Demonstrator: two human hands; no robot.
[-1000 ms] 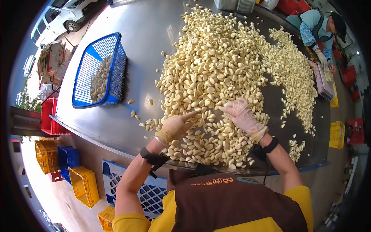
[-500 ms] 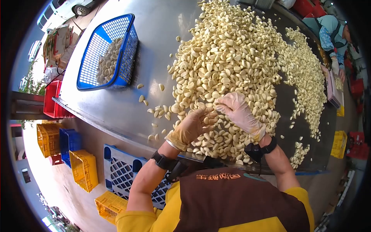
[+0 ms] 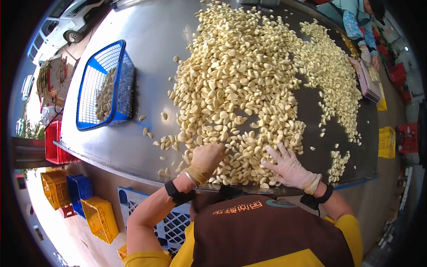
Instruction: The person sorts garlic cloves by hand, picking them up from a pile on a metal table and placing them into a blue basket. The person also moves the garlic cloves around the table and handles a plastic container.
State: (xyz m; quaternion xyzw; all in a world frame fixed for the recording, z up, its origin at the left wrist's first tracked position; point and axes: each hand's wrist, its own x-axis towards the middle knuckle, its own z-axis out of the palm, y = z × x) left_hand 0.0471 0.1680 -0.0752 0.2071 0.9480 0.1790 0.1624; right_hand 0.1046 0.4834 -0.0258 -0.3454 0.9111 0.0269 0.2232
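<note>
A large heap of peeled garlic cloves (image 3: pixel 235 80) lies spread over the metal table (image 3: pixel 153 89). My left hand (image 3: pixel 207 161), in a thin glove, is curled closed at the near edge of the heap, knuckles up; whatever its fingers may hold is hidden. Gloved too, my right hand (image 3: pixel 290 170) rests on the near right part of the heap. Its fingers are spread apart over the cloves, and I see nothing gripped in them. Loose cloves lie between the two hands and to the left of my left hand.
A blue basket (image 3: pixel 120 82) holding some cloves stands on the table's left. A second clove pile (image 3: pixel 331 66) lies on the right, near a co-worker (image 3: pixel 356 26) and a pinkish box (image 3: pixel 365 82). Yellow crates (image 3: pixel 100 218) and a pallet (image 3: pixel 171 227) are on the floor.
My hands have moved apart and nearer the table's front edge. The left has closed up; the right has gone from pinched fingers to spread ones on the cloves. The view has shifted.
</note>
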